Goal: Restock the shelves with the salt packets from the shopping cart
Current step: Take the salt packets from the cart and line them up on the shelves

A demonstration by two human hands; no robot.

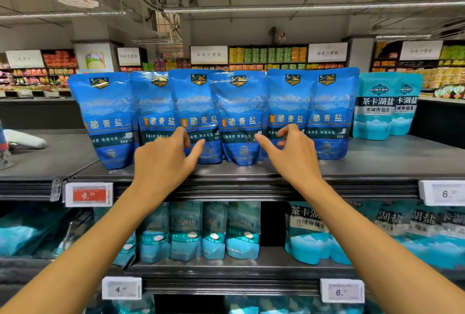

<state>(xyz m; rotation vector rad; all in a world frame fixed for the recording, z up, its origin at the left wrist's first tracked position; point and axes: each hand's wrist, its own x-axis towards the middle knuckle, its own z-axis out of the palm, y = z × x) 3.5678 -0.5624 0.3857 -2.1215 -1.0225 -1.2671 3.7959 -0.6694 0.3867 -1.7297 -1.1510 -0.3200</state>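
Our left hand [161, 160] and right hand [293, 155] hover w/ loose grips, holding nothing, just in front of the blue salt packets [239, 117] standing overlapped along the top shelf [226, 175] edge. Risk: one nudge could topple the row fwd, since they lean on each other. Shopping cart not in view; price tag [88, 195] digits partly blurred; can't tell if fingertips touch the packets.

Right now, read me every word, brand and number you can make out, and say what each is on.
"藏青盐": dark blue salt packets, top shelf.
"茶卡湖盐", "CAKA": teal packets to the right.
"4.": red price tag, and white tag below it; smaller digits blurred.
"6.": right price tags.
"袋装方便面": aisle sign behind.
Small print on the packets and the other signs: too blurred to read.
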